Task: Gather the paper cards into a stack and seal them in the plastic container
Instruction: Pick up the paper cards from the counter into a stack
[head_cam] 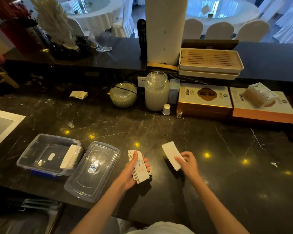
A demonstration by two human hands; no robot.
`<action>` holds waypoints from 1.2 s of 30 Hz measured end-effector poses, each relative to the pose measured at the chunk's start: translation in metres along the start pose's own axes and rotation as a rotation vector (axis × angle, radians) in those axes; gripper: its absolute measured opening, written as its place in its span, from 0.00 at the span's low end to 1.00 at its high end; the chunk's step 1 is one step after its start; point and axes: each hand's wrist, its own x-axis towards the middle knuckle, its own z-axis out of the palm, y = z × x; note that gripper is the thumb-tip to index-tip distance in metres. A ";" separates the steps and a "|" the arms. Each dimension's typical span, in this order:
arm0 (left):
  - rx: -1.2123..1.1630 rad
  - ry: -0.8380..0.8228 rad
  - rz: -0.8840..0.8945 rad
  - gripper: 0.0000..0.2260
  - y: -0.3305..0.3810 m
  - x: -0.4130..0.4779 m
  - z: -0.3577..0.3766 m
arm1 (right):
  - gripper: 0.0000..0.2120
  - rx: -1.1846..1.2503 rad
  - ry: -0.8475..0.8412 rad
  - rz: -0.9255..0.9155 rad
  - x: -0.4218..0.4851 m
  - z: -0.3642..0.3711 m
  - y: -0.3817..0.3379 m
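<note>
My left hand (133, 173) holds a small stack of paper cards (139, 168) fanned slightly, thumb on top. To its right, my right hand (189, 163) grips a single white card (170, 153) by its near end, lifted off the dark marble counter. The clear plastic container (32, 159) stands open at the left with one white card (68, 158) leaning inside its right wall. Its clear lid (91, 173) lies flat beside it, between container and left hand. Another small pile of cards (79, 95) rests far back on the counter.
A glass bowl (123, 94), a lidded glass jar (156, 91), a small white cup (166, 109) and two gift boxes (205, 100) line the back. A white sheet (2, 125) lies at the left edge. A raised ledge carries trays (210, 61).
</note>
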 end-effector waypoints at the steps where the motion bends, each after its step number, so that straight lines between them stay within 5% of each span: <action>1: -0.001 -0.004 0.000 0.29 -0.004 0.002 0.005 | 0.13 0.102 -0.023 0.008 -0.008 0.004 -0.011; 8: 0.139 -0.056 -0.034 0.26 -0.035 0.014 0.039 | 0.10 0.062 -0.141 -0.106 -0.067 0.044 -0.014; 13: 0.403 0.059 0.089 0.13 -0.040 0.006 0.037 | 0.10 -0.547 -0.149 -0.322 -0.067 0.034 -0.003; 16: 0.796 0.067 0.196 0.10 -0.029 -0.001 0.030 | 0.17 -0.426 -0.172 -0.456 -0.058 0.023 -0.013; 19: 1.167 0.014 0.319 0.06 -0.023 -0.013 0.024 | 0.29 -0.092 -0.461 -0.370 -0.060 0.028 -0.035; 21: 1.282 0.044 0.420 0.08 -0.022 -0.020 0.015 | 0.29 -0.026 -0.592 -0.326 -0.070 0.049 -0.043; 30: 1.221 0.270 0.525 0.15 -0.001 -0.050 -0.028 | 0.14 0.118 -0.415 -0.413 -0.091 0.126 -0.051; 36: 1.200 0.091 0.398 0.16 0.064 -0.054 -0.052 | 0.05 -0.054 -0.473 -0.359 -0.086 0.181 -0.082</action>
